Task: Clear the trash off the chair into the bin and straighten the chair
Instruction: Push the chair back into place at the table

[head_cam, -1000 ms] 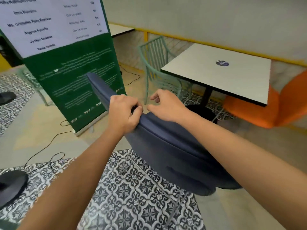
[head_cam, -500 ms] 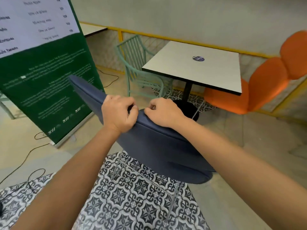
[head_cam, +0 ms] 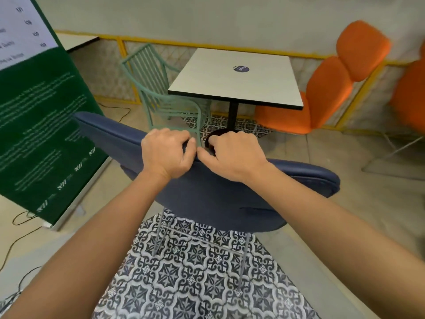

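Observation:
A dark blue padded chair [head_cam: 213, 199] stands in front of me on thin metal legs, its back turned toward me. My left hand [head_cam: 164, 153] grips the top edge of the backrest, fingers curled over it. Right beside it, my right hand [head_cam: 234, 155] grips the same edge. The two hands nearly touch at the middle of the backrest. The seat is hidden behind the backrest, so I see no trash and no bin.
A white square table [head_cam: 236, 79] on a black post stands just beyond the chair. A green metal chair [head_cam: 156, 88] sits at its left, orange chairs [head_cam: 326, 93] at its right. A green banner stand [head_cam: 39, 125] is close on the left, with cables [head_cam: 20, 229] on the floor.
The blue chair has swung round so its back now lies more square to the table. My right hand closed onto the backrest edge. My view turned right, toward the table.

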Available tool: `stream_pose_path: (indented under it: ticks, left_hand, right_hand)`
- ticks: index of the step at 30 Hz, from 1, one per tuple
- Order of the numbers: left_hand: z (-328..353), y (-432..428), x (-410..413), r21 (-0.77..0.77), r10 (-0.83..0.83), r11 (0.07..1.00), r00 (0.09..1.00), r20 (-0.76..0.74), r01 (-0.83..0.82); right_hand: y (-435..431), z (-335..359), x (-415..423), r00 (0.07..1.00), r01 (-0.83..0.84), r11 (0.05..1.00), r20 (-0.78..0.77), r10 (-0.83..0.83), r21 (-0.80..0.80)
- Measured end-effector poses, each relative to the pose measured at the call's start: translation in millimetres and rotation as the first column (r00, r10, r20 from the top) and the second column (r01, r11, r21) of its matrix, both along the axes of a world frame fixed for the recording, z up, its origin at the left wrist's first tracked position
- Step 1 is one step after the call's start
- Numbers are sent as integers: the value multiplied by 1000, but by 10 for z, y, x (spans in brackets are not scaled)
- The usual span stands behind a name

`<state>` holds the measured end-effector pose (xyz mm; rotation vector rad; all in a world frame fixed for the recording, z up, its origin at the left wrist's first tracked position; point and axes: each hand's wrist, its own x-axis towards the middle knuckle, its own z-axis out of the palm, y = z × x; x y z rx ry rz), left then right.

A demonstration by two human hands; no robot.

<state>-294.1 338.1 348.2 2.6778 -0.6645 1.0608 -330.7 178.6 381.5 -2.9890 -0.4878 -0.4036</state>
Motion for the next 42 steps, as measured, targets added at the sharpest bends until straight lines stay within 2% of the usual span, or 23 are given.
stream_pose_path:
  ticks: [6,12,18,34,42]
  left_hand:
    - [-28,-24,68,-1,-32,999,992,124,32]
    - [-87,-38,182,-29,-71,996,974,213,79]
    - [-83,-122,275,-61,-39,997,966,254,56]
    - [-96,-458,654,-52,9,999,973,232,3]
    - [-106,-686,904,-53,24,998,978,205,-14]
  right_hand:
    - [-38,9,18,989,-133,975,45,143,-179]
    - [-48,29,85,987,-140,963,48,155,-231]
    - [-107,55,182,988,-132,959,40,147,-252]
    - [-451,52,567,988,-102,950,78,130,-296]
    - [-680,-15,831,983,-90,968,134,123,-233]
